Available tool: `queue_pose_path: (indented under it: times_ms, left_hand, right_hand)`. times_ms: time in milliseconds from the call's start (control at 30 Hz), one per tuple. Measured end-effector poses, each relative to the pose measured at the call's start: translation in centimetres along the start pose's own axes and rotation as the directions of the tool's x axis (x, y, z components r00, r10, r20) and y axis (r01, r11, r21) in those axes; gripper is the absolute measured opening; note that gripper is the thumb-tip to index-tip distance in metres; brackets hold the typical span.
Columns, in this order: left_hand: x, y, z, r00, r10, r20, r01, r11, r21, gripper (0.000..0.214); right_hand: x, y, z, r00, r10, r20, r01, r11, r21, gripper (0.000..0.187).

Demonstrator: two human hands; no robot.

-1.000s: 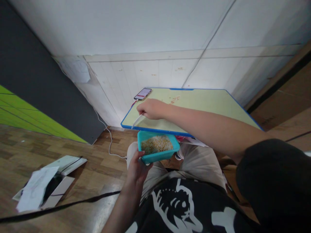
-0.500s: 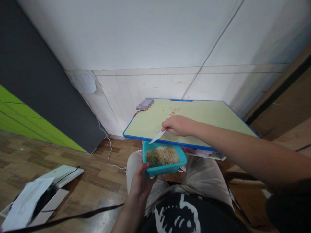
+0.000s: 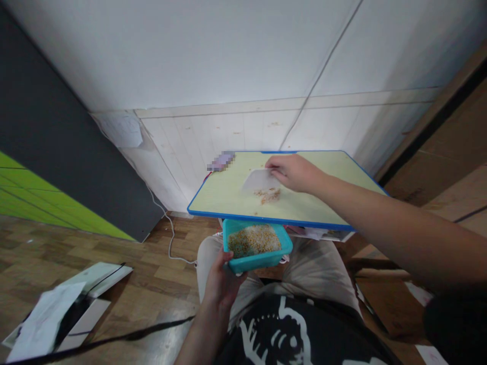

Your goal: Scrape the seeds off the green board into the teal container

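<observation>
My left hand (image 3: 224, 279) grips the near left corner of a turquoise plastic tub (image 3: 258, 262), thumb over the rim. Yellow and white grains (image 3: 254, 241) lie inside the tub, which sits just below the near edge of a small table (image 3: 323, 203) with a pale yellow top and blue rim. Over the tabletop, my right hand (image 3: 291, 171) pinches a thin white scraper-like sheet (image 3: 261, 180), blurred by motion. Right under the sheet's near edge lies a small heap of orange-brown grains (image 3: 269, 195) on the tabletop.
A blurred-out object (image 3: 221, 161) rests on the table's far left corner. Behind the table stands a white wall (image 3: 213, 56) with a cable. Left are a dark grey cabinet (image 3: 68, 142) and papers (image 3: 49, 314) on the wood floor; cardboard (image 3: 437, 167) stands right.
My right hand has moved the white sheet from above the tub up and away, over the tabletop. Grains there now lie in a heap nearer the front. My left hand still holds the tub.
</observation>
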State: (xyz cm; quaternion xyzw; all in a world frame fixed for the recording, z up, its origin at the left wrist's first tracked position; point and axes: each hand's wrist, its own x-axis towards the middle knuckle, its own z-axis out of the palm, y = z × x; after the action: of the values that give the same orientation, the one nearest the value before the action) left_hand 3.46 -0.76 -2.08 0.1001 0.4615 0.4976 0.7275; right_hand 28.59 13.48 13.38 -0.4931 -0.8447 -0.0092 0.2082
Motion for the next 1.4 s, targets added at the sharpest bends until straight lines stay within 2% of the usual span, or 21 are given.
queue_pose_path:
  times_ms: [67, 133, 233, 300, 367, 467, 800, 1000, 1167, 1400]
  left_hand:
    - [0.0, 0.0, 0.0, 1.0, -0.002, -0.007, 0.002, 1.0, 0.0, 0.041]
    - [0.1, 0.0, -0.1, 1.0, 0.0, -0.01, 0.0, 1.0, 0.007, 0.041]
    - [0.2, 0.0, -0.2, 1.0, 0.008, 0.0, -0.008, 1.0, 0.007, 0.044]
    - [0.2, 0.0, -0.1, 1.0, 0.008, 0.003, -0.008, 1.0, -0.002, 0.046]
    - [0.2, 0.0, 0.0, 1.0, 0.006, 0.005, -0.006, 1.0, -0.013, 0.047]
    - [0.1, 0.2, 0.2, 1.0, 0.001, 0.014, -0.001, 1.0, -0.013, 0.048]
    - [0.3, 0.2, 0.4, 1.0, 0.004, 0.008, -0.004, 1.0, 0.005, 0.047]
    - [-0.3, 0.4, 1.5, 0.999, -0.011, -0.044, 0.01, 1.0, -0.02, 0.043]
    - [-1.1, 0.6, 2.8, 0.996, -0.007, -0.089, 0.006, 1.0, -0.015, 0.037]
    - [-0.7, 0.2, 3.1, 0.998, -0.029, -0.055, 0.029, 1.0, 0.001, 0.041]
  right_hand:
    - [1.2, 1.9, -0.7, 0.983, 0.159, -0.088, -0.161, 0.987, -0.005, 0.034]
    - [2.3, 4.3, -1.0, 0.947, 0.307, -0.099, -0.31, 0.95, -0.02, 0.037]
    - [3.3, 7.6, -0.6, 0.856, 0.518, 0.005, -0.516, 0.854, -0.067, 0.037]
    - [3.4, 9.1, -0.1, 0.799, 0.595, 0.084, -0.585, 0.802, -0.116, 0.038]
    - [3.2, 9.7, 0.6, 0.762, 0.634, 0.134, -0.618, 0.773, -0.143, 0.042]
    - [2.9, 9.8, 1.4, 0.733, 0.65, 0.199, -0.642, 0.759, -0.112, 0.044]
    - [2.7, 7.9, 2.7, 0.75, 0.566, 0.343, -0.609, 0.793, 0.025, 0.033]
    - [2.1, 6.2, 2.7, 0.751, 0.535, 0.387, -0.595, 0.802, 0.045, 0.03]
    - [1.8, 5.9, 3.2, 0.74, 0.52, 0.426, -0.61, 0.786, 0.101, 0.027]
    - [1.4, 5.8, 3.7, 0.743, 0.501, 0.443, -0.611, 0.778, 0.147, 0.027]
